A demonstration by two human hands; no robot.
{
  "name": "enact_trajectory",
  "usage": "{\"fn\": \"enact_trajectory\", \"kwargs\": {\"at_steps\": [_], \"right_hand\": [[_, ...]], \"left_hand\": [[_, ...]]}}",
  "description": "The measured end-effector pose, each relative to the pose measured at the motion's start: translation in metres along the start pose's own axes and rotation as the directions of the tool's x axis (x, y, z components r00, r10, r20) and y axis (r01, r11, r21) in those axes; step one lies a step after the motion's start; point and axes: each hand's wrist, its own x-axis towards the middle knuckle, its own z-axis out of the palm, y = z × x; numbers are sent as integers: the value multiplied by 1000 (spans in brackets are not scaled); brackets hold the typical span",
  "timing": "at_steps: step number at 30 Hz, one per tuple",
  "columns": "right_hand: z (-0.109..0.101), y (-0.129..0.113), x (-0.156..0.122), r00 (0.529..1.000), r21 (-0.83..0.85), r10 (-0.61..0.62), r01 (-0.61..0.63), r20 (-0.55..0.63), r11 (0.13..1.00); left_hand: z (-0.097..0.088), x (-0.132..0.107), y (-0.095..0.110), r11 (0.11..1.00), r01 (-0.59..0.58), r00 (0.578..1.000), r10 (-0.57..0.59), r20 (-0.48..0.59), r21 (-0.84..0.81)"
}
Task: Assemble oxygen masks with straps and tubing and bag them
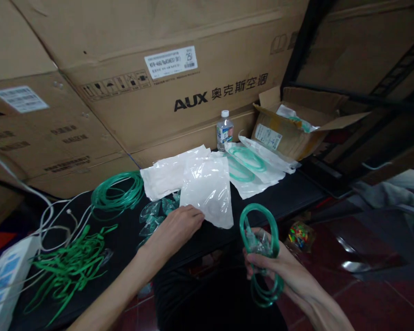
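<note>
My right hand [266, 259] is wrapped round a looped coil of green tubing [260, 209], with clear plastic parts bunched inside the loop. It is raised in front of the table's near edge. My left hand [184, 224] has its fingers curled at the lower left edge of a shiny white pouch [209, 186]; its fingertips are partly hidden. Clear green plastic pieces, likely masks [152, 216], lie beside that hand and partly under the forearm. More white pouches [163, 177] are stacked behind. To the right, flat pouches [250, 158] show green tubing inside.
An open carton [290, 131] and a plastic bottle [224, 131] stand at the back against large cardboard boxes [193, 27]. At left lie coiled green tubing [117, 193], tangled green straps [72, 262], white cables [48, 207] and a white-blue box [10, 280].
</note>
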Motion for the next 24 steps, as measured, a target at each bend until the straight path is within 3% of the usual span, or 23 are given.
{"fn": "enact_trajectory", "kwargs": {"at_steps": [4, 9, 12, 17, 20, 24], "right_hand": [[6, -3, 2, 992, 33, -12, 8, 124, 999], [31, -8, 16, 957, 58, -9, -9, 289, 998], [36, -4, 24, 958, 18, 25, -31, 287, 999], [23, 3, 23, 975, -109, 106, -86, 197, 990], [18, 1, 20, 969, -178, 168, -136, 182, 975], [21, 0, 20, 962, -200, 226, -194, 151, 961]], "left_hand": [[3, 2, 5, 996, 74, 996, -76, -46, -45], [10, 9, 16, 978, 158, 977, -175, -125, -134], [11, 11, 23, 974, 157, 971, -183, -157, -162], [15, 8, 28, 981, 107, 956, -147, -252, -163], [26, 7, 28, 989, 87, 908, -127, -399, -117], [42, 3, 30, 999, 14, 812, -29, -584, -30]]}}
